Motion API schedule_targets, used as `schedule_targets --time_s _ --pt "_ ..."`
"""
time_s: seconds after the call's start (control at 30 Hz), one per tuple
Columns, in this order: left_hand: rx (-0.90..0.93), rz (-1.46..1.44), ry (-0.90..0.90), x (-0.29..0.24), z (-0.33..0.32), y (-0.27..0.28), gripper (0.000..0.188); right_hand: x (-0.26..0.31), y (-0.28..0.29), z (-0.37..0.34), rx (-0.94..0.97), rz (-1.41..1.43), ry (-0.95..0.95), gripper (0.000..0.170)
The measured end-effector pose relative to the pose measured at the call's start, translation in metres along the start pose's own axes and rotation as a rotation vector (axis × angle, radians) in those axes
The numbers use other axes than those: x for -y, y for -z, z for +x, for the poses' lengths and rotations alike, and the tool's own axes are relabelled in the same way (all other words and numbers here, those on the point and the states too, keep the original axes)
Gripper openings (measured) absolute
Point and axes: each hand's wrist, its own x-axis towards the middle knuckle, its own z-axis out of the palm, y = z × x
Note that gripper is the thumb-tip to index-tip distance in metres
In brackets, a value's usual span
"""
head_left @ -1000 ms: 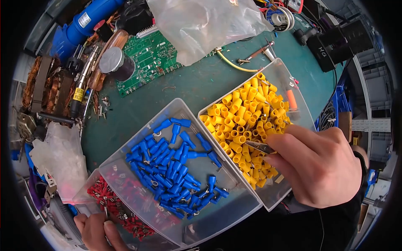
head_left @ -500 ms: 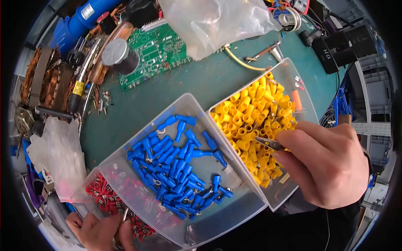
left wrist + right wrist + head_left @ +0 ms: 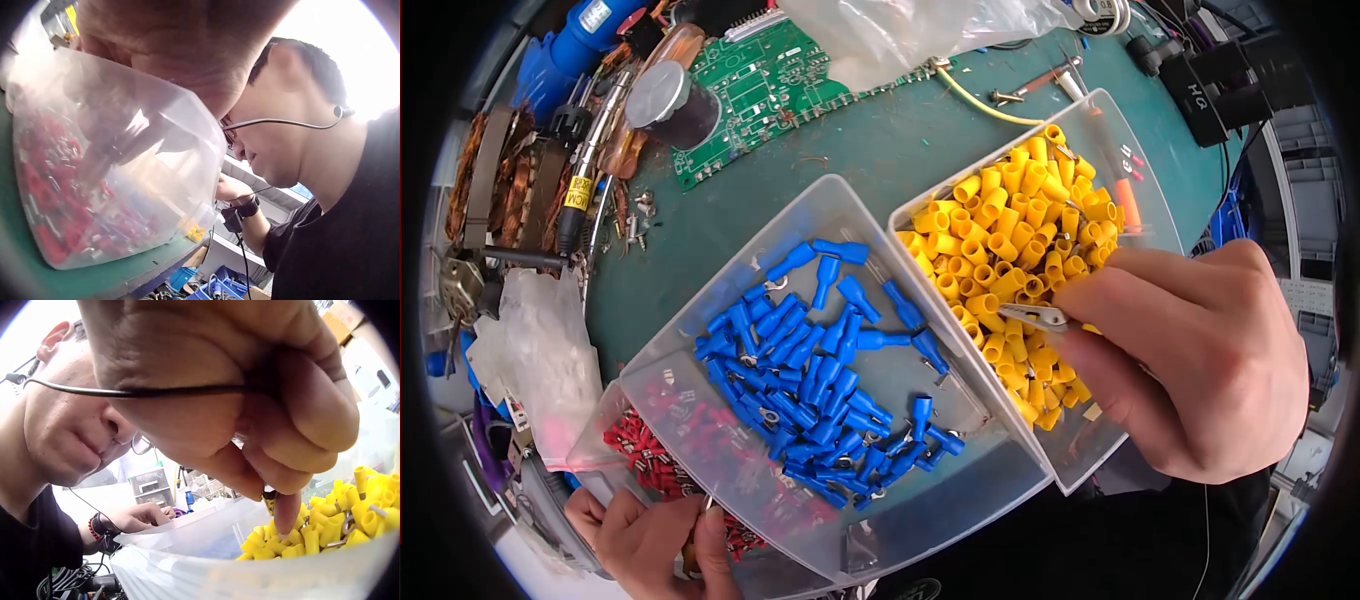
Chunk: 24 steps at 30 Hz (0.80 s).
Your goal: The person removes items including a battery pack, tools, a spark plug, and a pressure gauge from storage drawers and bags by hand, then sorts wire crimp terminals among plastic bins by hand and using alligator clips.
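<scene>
My right hand (image 3: 1190, 360) pinches a small silvery alligator clip (image 3: 1032, 317) between thumb and forefinger. The clip's nose points left, low over the heaped yellow insulated crimp terminals (image 3: 1000, 225) in a clear plastic box (image 3: 1160, 225). Down at the lower left, my left hand (image 3: 650, 540) reaches over red crimp terminals (image 3: 645, 455). A slim shiny metal piece (image 3: 708, 504) sticks out between its thumb and forefinger; its kind cannot be told. Through the cloudy wall of the red terminals' box (image 3: 181, 131), the left fingers appear only blurred. Blue crimp terminals (image 3: 805, 385) fill the middle box (image 3: 980, 490).
Behind the boxes lie a green circuit board (image 3: 750, 90), a lidded dark jar (image 3: 672, 105), a clear plastic bag (image 3: 900, 35) and a yellow wire (image 3: 985, 105). Copper coils and tools crowd the left edge. A black holder (image 3: 1210, 95) stands at the back right.
The boxes sit higher in the head view. My right hand, still pinching the clip, appears further right over the yellow terminals. The left thumb and forefinger have shifted around the metal piece.
</scene>
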Motion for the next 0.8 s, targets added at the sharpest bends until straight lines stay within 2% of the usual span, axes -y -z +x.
schedule_targets --time_s 0.07,0.13,0.27,0.3,0.37,0.43,0.47,0.53,0.57,0.63,0.67,0.73,0.77,0.8 --pt "0.020 -0.023 0.040 -0.002 -0.002 -0.001 0.010 0.005 -0.004 0.003 -0.044 0.016 0.029 0.014" --pt "0.031 -0.067 0.050 -0.003 -0.003 -0.004 0.010 0.016 -0.006 0.009 -0.155 0.056 -0.041 0.015" --pt "0.016 -0.165 0.097 -0.002 -0.004 -0.008 0.009 0.015 -0.009 0.009 -0.201 -0.001 -0.041 0.016" --pt "0.016 -0.166 0.096 -0.003 -0.004 -0.007 0.009 0.017 -0.008 0.009 -0.184 0.001 -0.054 0.017" --pt "0.024 -0.086 0.086 -0.005 -0.003 -0.005 0.020 0.017 -0.004 0.009 -0.172 0.003 -0.063 0.017" --pt "0.038 -0.084 0.078 -0.001 -0.004 -0.006 0.026 0.013 0.002 0.007 0.029 -0.103 -0.068 0.019" --pt "0.056 -0.084 0.068 0.000 -0.004 -0.007 0.031 0.013 -0.002 0.007 0.026 -0.105 -0.073 0.019" --pt "0.052 -0.094 0.083 -0.001 -0.004 -0.009 0.033 0.012 -0.018 0.007 -0.220 -0.017 -0.041 0.020" --pt "0.050 -0.103 0.107 -0.001 -0.004 -0.010 0.035 0.012 -0.013 0.006 -0.222 -0.014 -0.044 0.020" --pt "0.033 -0.085 0.102 0.000 -0.004 -0.011 0.034 0.012 0.000 0.005 0.027 -0.106 -0.089 0.022" --pt "0.012 -0.072 0.097 0.000 -0.003 -0.012 0.033 0.015 -0.001 0.007 0.026 -0.103 -0.084 0.022" --pt "-0.044 -0.076 0.091 -0.001 -0.001 -0.017 0.032 0.026 -0.005 0.010 -0.140 -0.069 -0.174 0.022" --pt "-0.099 -0.067 0.095 0.000 -0.001 -0.018 0.032 0.030 -0.002 0.007 -0.147 -0.047 -0.137 0.022" --pt "-0.104 0.023 0.076 0.005 -0.007 -0.019 0.030 0.032 0.005 0.001 0.005 -0.205 -0.215 0.021"
